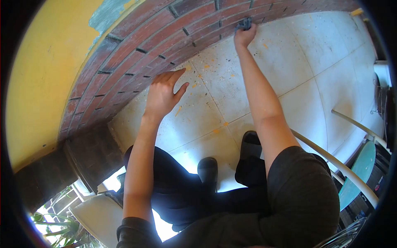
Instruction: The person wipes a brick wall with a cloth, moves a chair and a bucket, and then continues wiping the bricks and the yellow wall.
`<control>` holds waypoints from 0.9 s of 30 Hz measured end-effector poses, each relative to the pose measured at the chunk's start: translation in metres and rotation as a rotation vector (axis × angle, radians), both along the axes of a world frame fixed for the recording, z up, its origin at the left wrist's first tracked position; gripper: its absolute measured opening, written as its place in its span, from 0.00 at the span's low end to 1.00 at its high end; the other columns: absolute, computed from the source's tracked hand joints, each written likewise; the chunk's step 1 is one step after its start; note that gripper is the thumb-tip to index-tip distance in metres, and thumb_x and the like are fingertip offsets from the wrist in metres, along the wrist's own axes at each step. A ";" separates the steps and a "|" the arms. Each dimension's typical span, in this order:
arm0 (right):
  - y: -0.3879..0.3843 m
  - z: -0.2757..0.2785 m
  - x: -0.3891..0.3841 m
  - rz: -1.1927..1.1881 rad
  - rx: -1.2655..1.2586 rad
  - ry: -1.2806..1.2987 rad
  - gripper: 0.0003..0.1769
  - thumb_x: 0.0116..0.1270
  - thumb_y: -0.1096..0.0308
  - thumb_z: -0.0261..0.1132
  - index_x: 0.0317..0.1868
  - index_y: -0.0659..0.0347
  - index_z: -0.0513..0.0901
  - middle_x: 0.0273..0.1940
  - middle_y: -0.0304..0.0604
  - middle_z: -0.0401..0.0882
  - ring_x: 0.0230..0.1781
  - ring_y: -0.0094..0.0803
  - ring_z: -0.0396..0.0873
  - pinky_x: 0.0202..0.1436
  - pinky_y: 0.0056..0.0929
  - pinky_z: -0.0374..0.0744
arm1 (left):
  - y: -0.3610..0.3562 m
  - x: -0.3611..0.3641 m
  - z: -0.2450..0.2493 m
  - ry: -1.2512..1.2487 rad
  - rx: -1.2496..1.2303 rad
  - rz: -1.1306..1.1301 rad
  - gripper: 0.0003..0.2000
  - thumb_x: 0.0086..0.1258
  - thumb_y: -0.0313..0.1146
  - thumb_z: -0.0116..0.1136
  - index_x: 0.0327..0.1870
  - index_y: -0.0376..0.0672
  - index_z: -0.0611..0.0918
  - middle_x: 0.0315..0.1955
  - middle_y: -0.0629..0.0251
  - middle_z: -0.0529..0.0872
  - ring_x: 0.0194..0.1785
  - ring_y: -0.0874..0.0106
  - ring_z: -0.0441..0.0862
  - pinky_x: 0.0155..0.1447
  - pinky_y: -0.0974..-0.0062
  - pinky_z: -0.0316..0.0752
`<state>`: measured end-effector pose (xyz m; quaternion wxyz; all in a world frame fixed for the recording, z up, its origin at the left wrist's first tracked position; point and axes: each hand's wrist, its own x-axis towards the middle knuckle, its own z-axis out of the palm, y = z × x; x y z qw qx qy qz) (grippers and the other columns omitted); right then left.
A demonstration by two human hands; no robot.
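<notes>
A dark grey crumpled cloth [244, 24] is gripped in my right hand [246, 36], up against the bottom of the red brick wall [165, 37] where it meets the floor. My left hand [164, 93] is stretched toward the same wall, fingers extended and thumb apart, with nothing in it. Its fingertips come right near the lowest bricks. Beneath both hands lies the pale tiled floor [277, 70], scattered with yellow flakes [178, 110] and small bits of debris.
Yellow plaster [41, 74] with a peeling patch rises above the bricks. A cream pole [343, 167] and a green rounded panel [359, 173] stand at the right. Dark shoes [208, 169] are on the tiles below me. A plant [62, 227] shows at lower left.
</notes>
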<state>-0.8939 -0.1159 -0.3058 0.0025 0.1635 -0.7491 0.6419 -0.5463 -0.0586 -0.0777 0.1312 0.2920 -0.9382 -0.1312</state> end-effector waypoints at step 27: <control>0.001 0.093 0.022 0.118 -0.159 0.122 0.17 0.65 0.74 0.64 0.53 0.68 0.74 0.45 0.54 0.81 0.45 0.47 0.81 0.54 0.43 0.78 | 0.004 -0.020 0.009 0.083 0.005 -0.009 0.16 0.69 0.38 0.69 0.53 0.40 0.87 0.43 0.53 0.90 0.46 0.54 0.87 0.53 0.58 0.81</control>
